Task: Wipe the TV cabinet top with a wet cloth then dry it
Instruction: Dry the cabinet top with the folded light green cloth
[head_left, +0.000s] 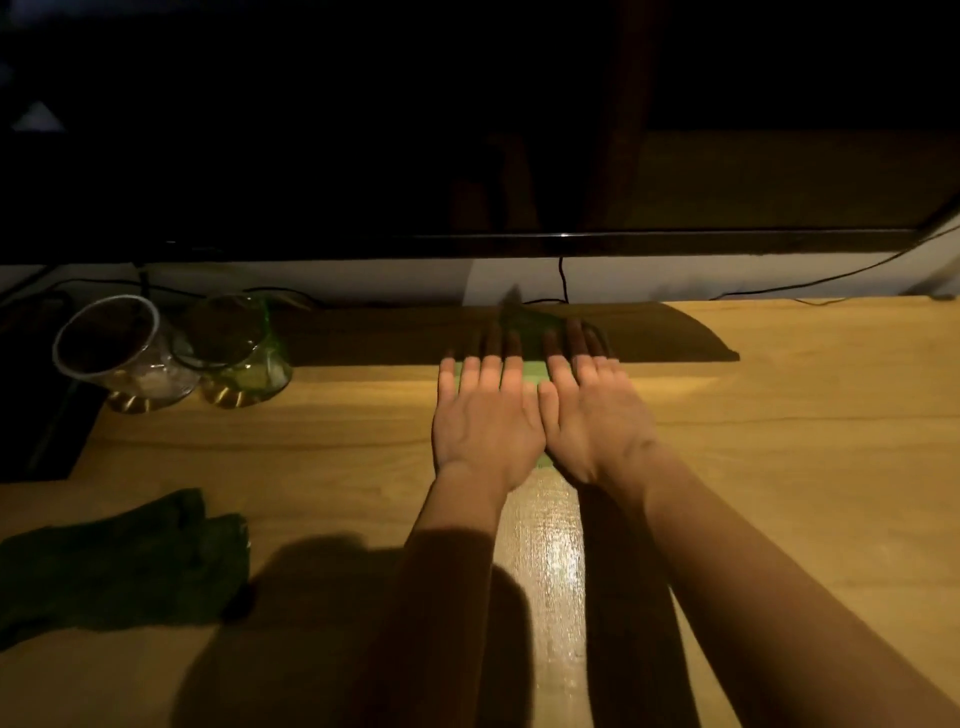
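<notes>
My left hand (485, 418) and my right hand (592, 415) lie flat, side by side, palms down on a light green cloth (535, 371) on the wooden TV cabinet top (779, 415). Most of this cloth is hidden under the hands; strips show between the fingers, below the palms, and past the fingertips in shadow. Between my forearms a glossy wet streak (545, 571) runs toward me. A second, dark green cloth (119, 566) lies crumpled at the near left, apart from both hands.
Two glass vases on gold bases, one clear (122, 353) and one green-tinted (239, 348), stand at the back left. The TV's lower edge (519, 244) hangs over the rear of the top, with cables (563, 283) behind. A dark object (47, 415) sits at the far left.
</notes>
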